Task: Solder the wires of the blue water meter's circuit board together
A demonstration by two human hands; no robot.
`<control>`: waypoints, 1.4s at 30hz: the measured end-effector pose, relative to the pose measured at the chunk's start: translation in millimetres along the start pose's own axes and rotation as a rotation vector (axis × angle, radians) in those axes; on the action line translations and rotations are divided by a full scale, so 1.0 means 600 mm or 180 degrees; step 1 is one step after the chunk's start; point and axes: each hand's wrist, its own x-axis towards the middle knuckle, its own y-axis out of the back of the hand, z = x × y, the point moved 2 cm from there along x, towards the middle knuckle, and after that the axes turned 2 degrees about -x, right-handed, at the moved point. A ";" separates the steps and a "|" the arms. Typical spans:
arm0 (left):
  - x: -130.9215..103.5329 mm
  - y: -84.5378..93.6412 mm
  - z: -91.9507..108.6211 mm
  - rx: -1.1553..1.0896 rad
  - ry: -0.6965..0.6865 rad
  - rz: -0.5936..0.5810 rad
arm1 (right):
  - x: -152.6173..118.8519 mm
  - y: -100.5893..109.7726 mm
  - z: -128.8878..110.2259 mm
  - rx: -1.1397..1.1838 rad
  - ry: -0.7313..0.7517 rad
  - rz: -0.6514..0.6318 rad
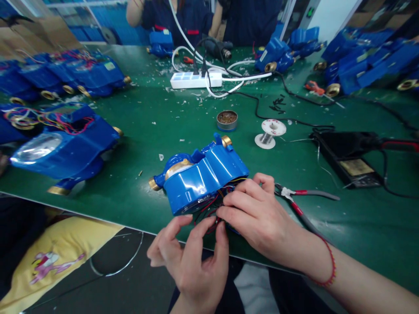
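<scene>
A blue water meter [206, 174] with brass pipe ends lies tipped on its side near the front edge of the green table, its wired side facing me. Thin coloured wires [212, 205] come out of its housing. My left hand [196, 257] is at the table's edge, thumb and index finger pinched on the wires. My right hand [258, 213] rests against the meter's near right end, its fingertips closed among the same wires. What exactly lies between the right fingertips is hidden. Red-handled cutting pliers [294, 196] lie just right of my right hand.
Beyond the meter stand a small round tin [227, 120] and a solder wire spool [271, 133]. A soldering iron stand [350, 157] is at right. Other blue meters [65, 148] crowd the left and far right. A white power strip [196, 80] lies behind; people sit across the table.
</scene>
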 end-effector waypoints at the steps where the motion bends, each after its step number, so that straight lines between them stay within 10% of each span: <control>1: 0.000 -0.001 0.000 0.0005 0.0009 -0.0006 | 0.000 0.000 0.000 0.0001 0.0001 -0.0004; 30: -0.031 0.054 -0.037 -0.0821 0.0231 -0.0063 | -0.010 -0.009 0.002 0.0195 -0.0193 -0.0001; 38: -0.120 0.087 -0.141 -0.0575 -0.0612 -0.0878 | -0.038 0.032 -0.015 0.0307 -0.0509 0.0396; 42: -0.186 0.100 -0.221 0.1404 -0.0197 -0.1594 | -0.066 0.049 -0.031 0.0643 -0.0554 0.0572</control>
